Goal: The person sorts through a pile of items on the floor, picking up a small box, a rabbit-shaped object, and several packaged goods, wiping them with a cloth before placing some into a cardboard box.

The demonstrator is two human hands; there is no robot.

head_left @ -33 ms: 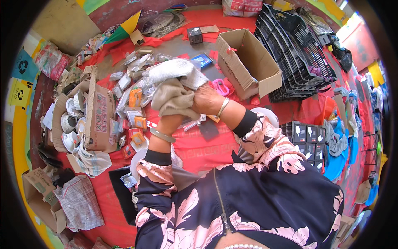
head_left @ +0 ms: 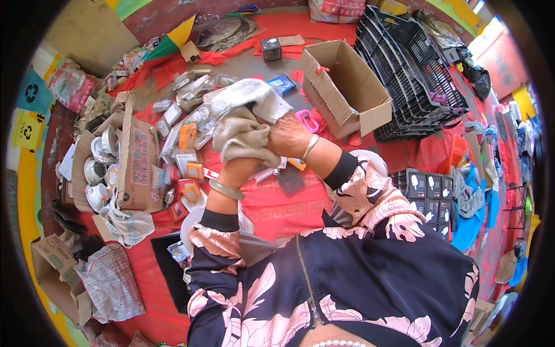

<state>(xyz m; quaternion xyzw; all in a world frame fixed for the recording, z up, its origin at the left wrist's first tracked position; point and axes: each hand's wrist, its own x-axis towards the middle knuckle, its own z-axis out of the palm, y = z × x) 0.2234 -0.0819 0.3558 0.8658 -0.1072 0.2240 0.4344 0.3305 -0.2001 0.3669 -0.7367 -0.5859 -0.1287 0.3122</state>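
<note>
Ahead of me, over the cluttered red sheet, a whitish-beige cloth (head_left: 245, 130) is bunched between my hands. My right hand (head_left: 289, 139) has its fingers closed round the right side of the cloth, though the fingertips are hidden in its folds. From below, my left hand (head_left: 240, 168) goes into the bundle; the cloth covers its fingers, so their pose is hidden. Whether anything lies inside the cloth does not show. Just right of the bundle lies a pink plastic loop-shaped thing (head_left: 307, 120). Small packaged items, some with orange labels (head_left: 187, 136), lie to its left.
An open cardboard box (head_left: 370, 118) and stacked black crates (head_left: 407, 75) stand at the far right. At left, another carton (head_left: 139, 168) holds white round fittings (head_left: 95, 172). Small black boxes (head_left: 425, 194) sit in rows near my right elbow. A checked bag (head_left: 113, 283) lies lower left.
The cloth's folds have shifted slightly between my hands, and its pale upper part sits a little differently. Both hands stay in nearly the same place.
</note>
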